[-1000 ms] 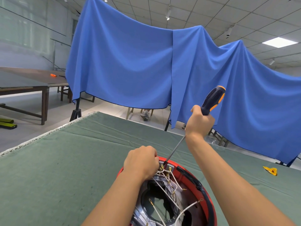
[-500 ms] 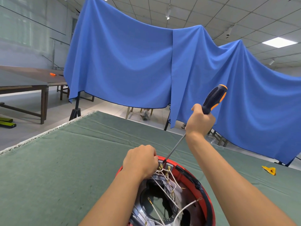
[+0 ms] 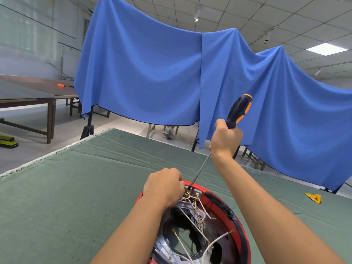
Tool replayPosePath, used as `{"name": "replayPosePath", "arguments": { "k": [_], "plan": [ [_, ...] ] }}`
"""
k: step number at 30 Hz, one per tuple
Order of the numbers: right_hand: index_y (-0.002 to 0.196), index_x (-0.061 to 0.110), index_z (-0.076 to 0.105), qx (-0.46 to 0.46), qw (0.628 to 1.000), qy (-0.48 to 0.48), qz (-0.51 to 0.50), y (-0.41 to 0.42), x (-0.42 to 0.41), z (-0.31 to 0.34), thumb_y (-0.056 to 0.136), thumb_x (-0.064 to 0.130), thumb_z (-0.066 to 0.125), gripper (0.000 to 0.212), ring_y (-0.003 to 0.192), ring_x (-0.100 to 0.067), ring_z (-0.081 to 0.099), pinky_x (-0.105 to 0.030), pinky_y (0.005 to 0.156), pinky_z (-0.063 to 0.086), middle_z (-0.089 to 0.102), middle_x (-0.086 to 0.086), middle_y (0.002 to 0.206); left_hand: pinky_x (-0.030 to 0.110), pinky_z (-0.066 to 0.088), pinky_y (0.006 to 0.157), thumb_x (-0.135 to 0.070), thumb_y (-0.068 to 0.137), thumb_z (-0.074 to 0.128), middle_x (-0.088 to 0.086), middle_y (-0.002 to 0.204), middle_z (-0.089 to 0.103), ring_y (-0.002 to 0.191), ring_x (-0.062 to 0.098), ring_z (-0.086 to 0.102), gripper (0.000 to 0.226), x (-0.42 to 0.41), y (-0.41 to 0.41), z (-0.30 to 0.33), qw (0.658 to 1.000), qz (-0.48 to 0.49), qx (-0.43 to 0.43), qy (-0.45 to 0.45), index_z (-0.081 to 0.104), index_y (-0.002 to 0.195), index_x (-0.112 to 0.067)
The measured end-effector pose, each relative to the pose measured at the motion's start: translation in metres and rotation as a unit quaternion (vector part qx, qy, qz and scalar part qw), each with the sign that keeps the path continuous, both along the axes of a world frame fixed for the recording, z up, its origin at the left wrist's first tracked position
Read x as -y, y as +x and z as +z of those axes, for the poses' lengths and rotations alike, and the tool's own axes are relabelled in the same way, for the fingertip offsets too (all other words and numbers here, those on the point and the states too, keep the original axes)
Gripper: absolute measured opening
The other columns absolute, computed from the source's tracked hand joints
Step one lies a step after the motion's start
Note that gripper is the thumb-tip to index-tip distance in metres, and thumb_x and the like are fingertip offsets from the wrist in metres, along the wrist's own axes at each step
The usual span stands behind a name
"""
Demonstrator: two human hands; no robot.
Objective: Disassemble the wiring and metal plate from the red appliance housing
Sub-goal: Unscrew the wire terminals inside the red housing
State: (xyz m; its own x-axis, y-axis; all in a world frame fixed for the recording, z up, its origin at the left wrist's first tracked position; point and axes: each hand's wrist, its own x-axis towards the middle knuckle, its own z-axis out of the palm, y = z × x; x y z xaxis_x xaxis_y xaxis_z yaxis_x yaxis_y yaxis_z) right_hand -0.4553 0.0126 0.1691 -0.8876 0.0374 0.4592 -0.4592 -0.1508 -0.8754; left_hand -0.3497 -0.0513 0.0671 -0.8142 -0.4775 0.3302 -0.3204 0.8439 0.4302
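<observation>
The round red appliance housing (image 3: 241,227) lies open side up on the green table at the bottom of the view. Inside it run white wires (image 3: 192,208) with brass terminals over a shiny metal plate (image 3: 163,244). My left hand (image 3: 163,187) grips the housing's far rim, fingers curled by the terminals. My right hand (image 3: 225,139) holds a black and orange screwdriver (image 3: 239,109) raised above the table. Its shaft slants down, and the tip sits at a brass terminal on the far rim, right beside my left fingers.
Green cloth covers the table (image 3: 76,197), whose left edge runs diagonally. A small yellow piece (image 3: 314,197) lies at the right. Blue drapes (image 3: 152,77) hang behind. Wooden tables (image 3: 28,96) stand at the far left.
The screwdriver handle has shifted very slightly to the right and down in my right hand. My left hand stays on the rim. The view has tilted a little.
</observation>
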Motion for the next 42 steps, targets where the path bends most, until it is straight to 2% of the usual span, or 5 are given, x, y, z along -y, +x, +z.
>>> {"name": "replayPosePath", "arguments": {
  "k": [9, 30, 34, 39, 42],
  "plan": [
    [0.06, 0.017, 0.043, 0.045, 0.996, 0.06, -0.047, -0.021, 0.024, 0.0, 0.079, 0.016, 0.055, 0.022, 0.052, -0.019, 0.041, -0.027, 0.053, 0.032, 0.044, 0.003, 0.054, 0.036, 0.046, 0.08, -0.031, 0.091, 0.043, 0.004, 0.103, 0.069, 0.094, 0.03, 0.061, 0.028, 0.001, -0.001, -0.001, 1.0, -0.004, -0.002, 0.001, 0.067, 0.101, -0.02],
    [0.062, 0.016, 0.043, 0.097, 0.989, 0.103, -0.044, -0.035, 0.021, -0.006, 0.081, 0.015, 0.052, 0.021, 0.05, -0.017, 0.036, -0.027, 0.047, 0.025, 0.043, 0.002, 0.057, 0.034, 0.045, 0.078, -0.032, 0.091, 0.046, 0.004, 0.1, 0.069, 0.093, 0.029, 0.062, 0.027, -0.002, -0.001, 0.0, 1.0, -0.023, -0.007, 0.006, 0.068, 0.1, -0.02],
    [0.06, 0.013, 0.043, 0.102, 0.979, 0.172, -0.028, -0.026, 0.019, -0.034, 0.077, 0.014, 0.054, 0.02, 0.049, -0.02, 0.035, -0.028, 0.047, 0.025, 0.043, 0.0, 0.056, 0.035, 0.046, 0.08, -0.031, 0.09, 0.045, 0.004, 0.102, 0.069, 0.095, 0.029, 0.062, 0.028, -0.002, 0.0, 0.0, 1.0, -0.021, -0.007, 0.007, 0.068, 0.101, -0.02],
    [0.062, 0.013, 0.042, 0.114, 0.985, 0.129, -0.006, -0.02, 0.008, -0.03, 0.077, 0.014, 0.056, 0.021, 0.05, -0.019, 0.032, -0.027, 0.049, 0.025, 0.038, 0.0, 0.056, 0.033, 0.045, 0.077, -0.027, 0.087, 0.046, 0.005, 0.1, 0.069, 0.093, 0.03, 0.062, 0.027, -0.002, 0.001, 0.002, 1.0, -0.021, -0.007, 0.007, 0.069, 0.099, -0.02],
    [0.062, 0.014, 0.04, 0.091, 0.992, 0.091, -0.005, -0.016, -0.003, -0.012, 0.076, 0.015, 0.055, 0.021, 0.05, -0.02, 0.033, -0.029, 0.05, 0.028, 0.036, 0.002, 0.052, 0.034, 0.045, 0.083, -0.027, 0.086, 0.046, 0.004, 0.108, 0.068, 0.099, 0.028, 0.061, 0.029, -0.002, 0.001, 0.002, 0.999, -0.027, -0.007, 0.014, 0.067, 0.104, -0.023]
  ]
}}
